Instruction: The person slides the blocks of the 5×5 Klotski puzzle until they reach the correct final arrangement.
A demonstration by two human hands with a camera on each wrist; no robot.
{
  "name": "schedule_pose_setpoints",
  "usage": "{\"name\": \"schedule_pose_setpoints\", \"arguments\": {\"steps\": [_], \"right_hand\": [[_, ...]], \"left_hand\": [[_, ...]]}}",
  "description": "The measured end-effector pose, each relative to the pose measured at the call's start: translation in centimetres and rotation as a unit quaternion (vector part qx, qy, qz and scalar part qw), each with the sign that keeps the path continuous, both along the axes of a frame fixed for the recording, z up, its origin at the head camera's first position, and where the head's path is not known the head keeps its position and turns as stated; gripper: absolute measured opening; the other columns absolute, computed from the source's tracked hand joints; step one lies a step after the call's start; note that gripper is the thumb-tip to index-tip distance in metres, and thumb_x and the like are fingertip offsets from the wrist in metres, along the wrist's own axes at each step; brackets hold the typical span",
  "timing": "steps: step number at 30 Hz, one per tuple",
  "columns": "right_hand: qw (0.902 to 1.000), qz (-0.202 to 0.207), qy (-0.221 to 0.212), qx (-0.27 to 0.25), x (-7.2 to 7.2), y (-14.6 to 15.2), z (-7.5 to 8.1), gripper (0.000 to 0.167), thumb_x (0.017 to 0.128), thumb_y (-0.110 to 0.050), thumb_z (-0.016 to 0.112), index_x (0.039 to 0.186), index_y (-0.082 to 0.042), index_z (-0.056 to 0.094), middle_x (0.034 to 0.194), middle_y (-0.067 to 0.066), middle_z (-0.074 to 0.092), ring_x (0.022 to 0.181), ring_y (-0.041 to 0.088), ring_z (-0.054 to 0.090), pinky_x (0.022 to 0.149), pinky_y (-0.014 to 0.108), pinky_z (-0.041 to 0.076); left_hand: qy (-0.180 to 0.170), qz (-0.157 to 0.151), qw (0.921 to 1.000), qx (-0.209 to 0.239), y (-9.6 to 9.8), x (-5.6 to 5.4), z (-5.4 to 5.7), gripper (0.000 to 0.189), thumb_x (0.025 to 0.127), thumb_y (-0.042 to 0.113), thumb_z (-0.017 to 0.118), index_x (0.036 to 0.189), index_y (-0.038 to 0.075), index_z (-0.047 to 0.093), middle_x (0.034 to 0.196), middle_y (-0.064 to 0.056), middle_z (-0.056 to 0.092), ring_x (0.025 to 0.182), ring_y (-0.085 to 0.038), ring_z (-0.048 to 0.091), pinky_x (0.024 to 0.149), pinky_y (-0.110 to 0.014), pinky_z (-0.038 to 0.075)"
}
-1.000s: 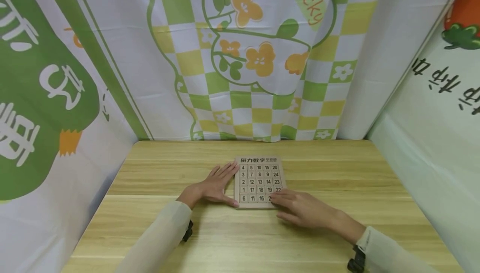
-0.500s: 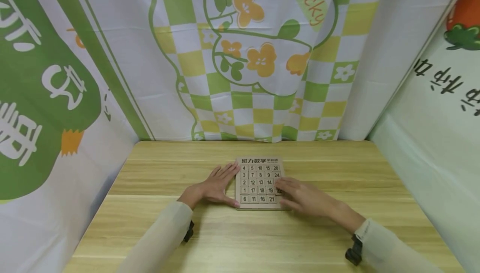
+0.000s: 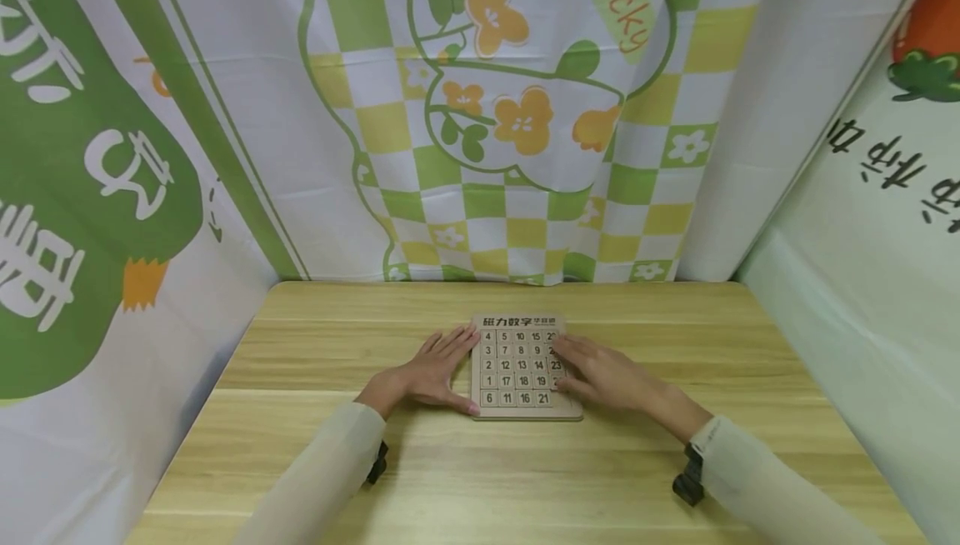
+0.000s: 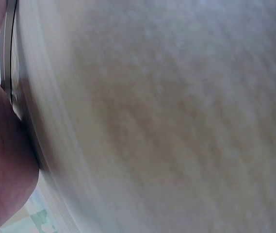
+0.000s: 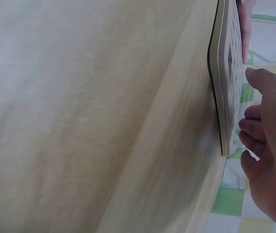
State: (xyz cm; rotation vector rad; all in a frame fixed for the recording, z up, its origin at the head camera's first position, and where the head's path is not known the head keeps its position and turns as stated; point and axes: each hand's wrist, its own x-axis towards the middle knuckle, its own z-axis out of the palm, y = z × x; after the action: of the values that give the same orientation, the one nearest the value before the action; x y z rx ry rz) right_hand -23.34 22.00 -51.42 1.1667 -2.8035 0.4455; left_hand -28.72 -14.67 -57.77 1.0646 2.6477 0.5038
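Note:
A flat wooden number slide puzzle [image 3: 525, 413] lies on the table, its grid of square tiles printed with black numbers. Along its left edge, my left hand [image 3: 427, 374] rests with fingers spread at the upper side and thumb at the lower corner. Over the right-hand column hovers my right hand [image 3: 603, 374], its fingertips right at the upper tiles and partly hiding their numbers. The thumb is near the tile in the fourth row. A gap [image 3: 562, 399] shows at the grid's bottom right corner. In the right wrist view, the puzzle's edge [image 5: 219, 87] stands beside my bent fingers.
Light wood-grain table [image 3: 480, 478] surrounds the puzzle. A white curtain with green and yellow checks [image 3: 517, 228] hangs behind the far edge; printed cloths close in both sides. Black wrist cameras [image 3: 688, 478] sit below the cuffs.
My right hand has moved up along the puzzle's right column, from the bottom corner to the upper tiles, uncovering tile 21 and the corner gap. My left hand has stayed in place.

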Motion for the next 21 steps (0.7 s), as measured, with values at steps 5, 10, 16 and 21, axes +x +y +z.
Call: {"name": "schedule_pose_setpoints", "arguments": {"steps": [5, 10, 16, 21], "right_hand": [[0.9997, -0.013, -0.019, 0.002, -0.8, -0.2, -0.2, 0.067, 0.105, -0.036, 0.066, 0.154, 0.007, 0.048, 0.158, 0.029, 0.047, 0.145, 0.047, 0.048, 0.12, 0.059, 0.04], [0.9991, -0.022, -0.037, 0.001, -1.3, -0.4, -0.4, 0.068, 0.106, -0.036, 0.065, 0.155, 0.007, 0.047, 0.16, 0.029, 0.045, 0.147, 0.047, 0.045, 0.121, 0.06, 0.038], [0.9988, -0.024, -0.042, 0.009, -1.5, -0.5, -0.7, 0.067, 0.107, -0.037, 0.063, 0.156, 0.006, 0.045, 0.162, 0.027, 0.044, 0.149, 0.046, 0.044, 0.123, 0.059, 0.036], [0.9991, -0.021, -0.036, 0.008, -1.4, -0.5, -0.7, 0.067, 0.107, -0.037, 0.064, 0.155, 0.005, 0.047, 0.161, 0.027, 0.045, 0.148, 0.045, 0.045, 0.122, 0.058, 0.037]], "left_hand": [[0.013, -0.003, 0.9999, -0.008, 0.0, -0.1, -0.3, 0.142, 0.072, 0.097, 0.061, 0.172, 0.021, -0.005, 0.179, -0.003, -0.009, 0.165, -0.024, -0.007, 0.131, -0.057, -0.004], [0.016, -0.005, 0.9998, -0.01, 0.0, -0.3, -0.6, 0.141, 0.072, 0.097, 0.06, 0.172, 0.019, -0.003, 0.179, -0.004, -0.006, 0.165, -0.026, -0.004, 0.131, -0.058, -0.002], [0.001, -0.002, 1.0, -0.004, 0.0, -0.1, 0.0, 0.141, 0.073, 0.095, 0.063, 0.172, 0.017, -0.002, 0.179, -0.006, -0.007, 0.165, -0.027, -0.005, 0.131, -0.058, -0.004], [-0.009, -0.003, 1.0, 0.004, 0.1, 0.3, 0.8, 0.14, 0.075, 0.091, 0.066, 0.172, 0.015, 0.0, 0.179, -0.008, -0.005, 0.165, -0.03, -0.004, 0.13, -0.06, -0.004]]}}
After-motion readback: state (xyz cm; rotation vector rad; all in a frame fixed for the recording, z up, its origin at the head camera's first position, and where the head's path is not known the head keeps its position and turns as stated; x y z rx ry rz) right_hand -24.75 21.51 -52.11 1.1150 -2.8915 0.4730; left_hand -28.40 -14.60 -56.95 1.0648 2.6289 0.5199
